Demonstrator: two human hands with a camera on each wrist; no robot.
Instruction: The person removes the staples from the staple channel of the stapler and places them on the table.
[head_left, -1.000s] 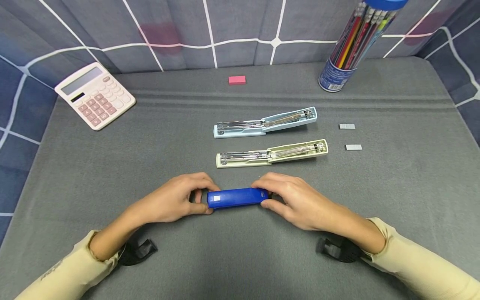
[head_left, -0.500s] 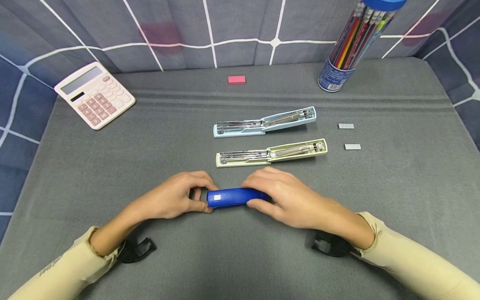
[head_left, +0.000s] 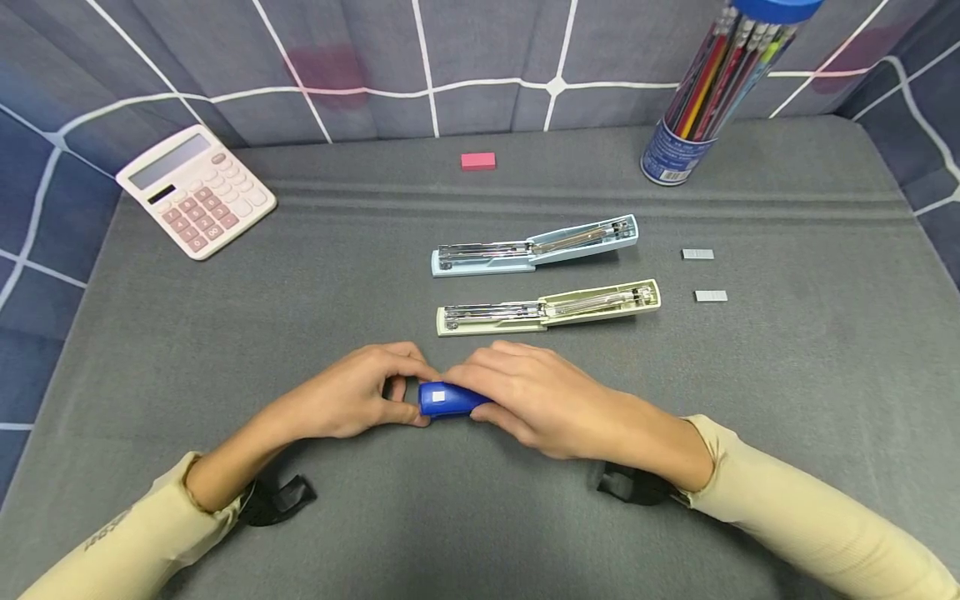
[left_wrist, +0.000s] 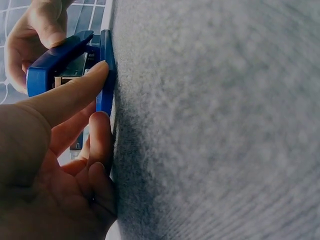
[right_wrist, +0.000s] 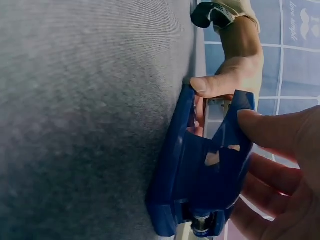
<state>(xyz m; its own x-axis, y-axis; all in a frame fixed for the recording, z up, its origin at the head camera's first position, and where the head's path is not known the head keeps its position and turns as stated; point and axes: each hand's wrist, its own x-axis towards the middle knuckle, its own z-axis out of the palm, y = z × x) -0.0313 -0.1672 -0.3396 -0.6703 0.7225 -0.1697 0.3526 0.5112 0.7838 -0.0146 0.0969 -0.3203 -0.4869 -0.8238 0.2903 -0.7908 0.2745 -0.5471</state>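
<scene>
A blue stapler lies at the near middle of the table, its top arm parted from its base in the right wrist view. My left hand pinches the left end of the base between thumb and fingers. With thumb and fingers on both sides of the top arm, my right hand grips the stapler and hides its right half in the head view. Just beyond my hands lie a pale green stapler and a light blue stapler, both folded wide open.
Two short strips of staples lie right of the opened staplers. A pink eraser-like block is at the back. A calculator rests at the back left, and a tub of pencils stands at the back right.
My right hand has slid left along the blue stapler, from its right end toward its middle, covering more of it. My left hand has kept its hold at the left end.
</scene>
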